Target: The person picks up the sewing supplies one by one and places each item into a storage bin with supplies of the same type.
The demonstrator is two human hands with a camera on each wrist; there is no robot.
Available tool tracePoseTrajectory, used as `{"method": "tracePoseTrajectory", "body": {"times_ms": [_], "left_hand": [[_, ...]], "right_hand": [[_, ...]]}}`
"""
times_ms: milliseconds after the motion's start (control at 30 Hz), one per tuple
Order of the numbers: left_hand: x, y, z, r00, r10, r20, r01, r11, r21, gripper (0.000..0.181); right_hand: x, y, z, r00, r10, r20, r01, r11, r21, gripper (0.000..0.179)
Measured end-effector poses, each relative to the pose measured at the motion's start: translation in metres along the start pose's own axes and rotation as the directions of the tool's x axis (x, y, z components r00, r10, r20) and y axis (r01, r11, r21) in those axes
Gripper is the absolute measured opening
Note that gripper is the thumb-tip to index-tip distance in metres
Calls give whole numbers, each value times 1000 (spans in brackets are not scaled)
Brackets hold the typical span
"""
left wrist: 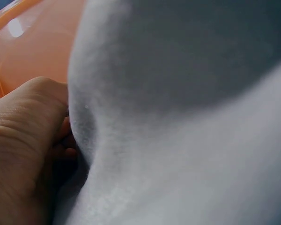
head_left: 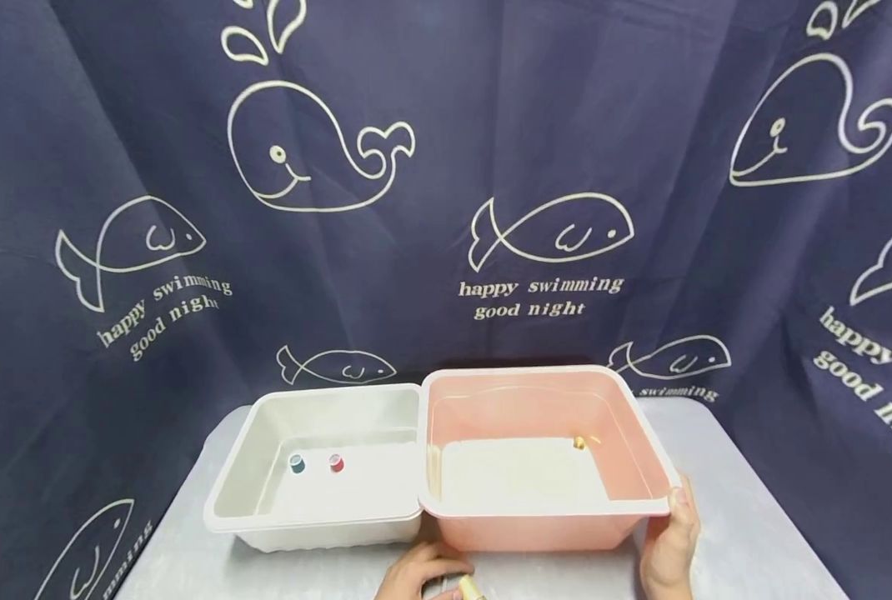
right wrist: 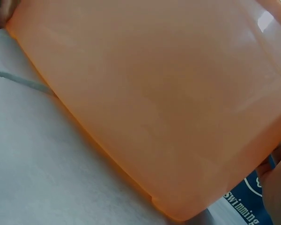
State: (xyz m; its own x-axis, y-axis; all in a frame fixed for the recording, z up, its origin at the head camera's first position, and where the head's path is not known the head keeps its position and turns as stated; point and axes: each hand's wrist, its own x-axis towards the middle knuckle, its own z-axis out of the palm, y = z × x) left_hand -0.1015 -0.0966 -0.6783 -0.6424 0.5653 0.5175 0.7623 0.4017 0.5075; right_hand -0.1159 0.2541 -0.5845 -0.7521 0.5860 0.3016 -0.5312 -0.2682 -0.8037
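Note:
My right hand (head_left: 669, 542) grips the front right corner of the pink basin (head_left: 539, 533), thumb on the rim and fingers outside below it. At the basin's front left, low by the tabletop, is my left hand (head_left: 419, 571). Its thumb and finger hold a small pale-yellow cylinder (head_left: 471, 588), cut off by the frame's lower edge. In the left wrist view, a pale sleeve (left wrist: 178, 154) covers much of the picture, leaving the left hand (left wrist: 23, 136) partly visible. The basin's orange-looking wall (right wrist: 150, 103) fills most of the right wrist view.
A white basin (head_left: 326, 533) touches the pink one on its left. Inside it lie a small teal cylinder (head_left: 298, 463) and a red one (head_left: 337, 462). A small gold-coloured thing (head_left: 579, 442) sits in the pink basin. Dark blue printed cloth (head_left: 416, 267) hangs behind the grey table (head_left: 739, 533).

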Motion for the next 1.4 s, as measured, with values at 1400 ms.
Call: {"method": "tracePoseTrajectory", "body": {"times_ms": [1400], "left_hand": [[6,21,-10,957,-282,66,288,908,-303,17]], "right_hand": [[36,-56,-8,882,452,129,-392,859,-330,15]]}}
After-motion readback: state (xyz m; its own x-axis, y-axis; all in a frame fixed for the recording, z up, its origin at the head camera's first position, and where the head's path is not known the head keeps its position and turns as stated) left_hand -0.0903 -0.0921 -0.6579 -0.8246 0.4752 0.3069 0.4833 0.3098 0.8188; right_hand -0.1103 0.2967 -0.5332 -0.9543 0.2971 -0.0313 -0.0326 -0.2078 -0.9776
